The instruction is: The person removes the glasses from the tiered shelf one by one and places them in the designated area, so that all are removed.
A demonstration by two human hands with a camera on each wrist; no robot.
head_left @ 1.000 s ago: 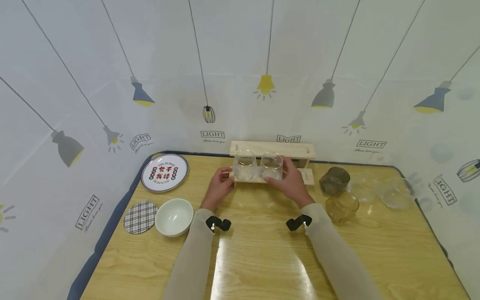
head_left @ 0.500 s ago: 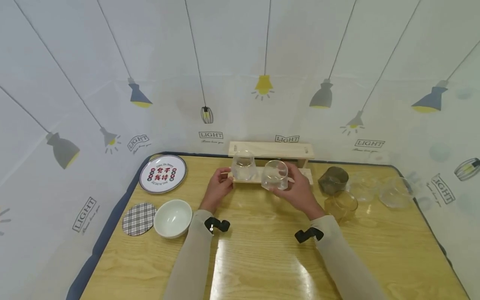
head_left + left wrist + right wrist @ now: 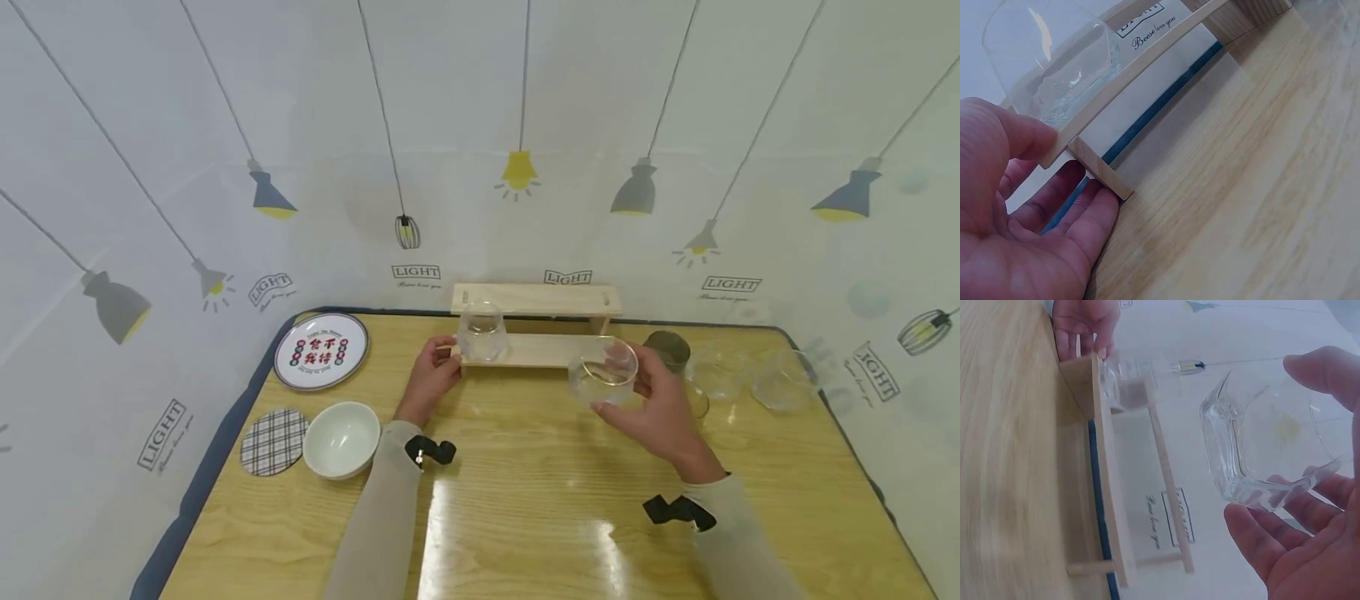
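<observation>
A two-tier wooden shelf (image 3: 536,351) stands at the back of the table. My left hand (image 3: 431,379) grips its lower left end; in the left wrist view the thumb lies by the board's top and fingers touch the leg (image 3: 1100,169). Just beside that hand, a clear glass cup (image 3: 482,335) sits upright on the lower tier. My right hand (image 3: 660,417) holds another clear cup (image 3: 592,385) with a gold rim, off the shelf and in front of its right end. In the right wrist view, thumb and fingers spread around this cup (image 3: 1235,450).
Right of the shelf stand a grey-brown glass (image 3: 669,348), an amber glass (image 3: 699,402) mostly hidden by my right hand, and two clear glasses (image 3: 717,372). On the left are a printed plate (image 3: 352,333), a plaid coaster (image 3: 272,443) and a white bowl (image 3: 341,442).
My right hand has lifted the right-hand cup off the lower tier and carried it to the right and toward me. The left hand has stayed at the shelf's left end.
</observation>
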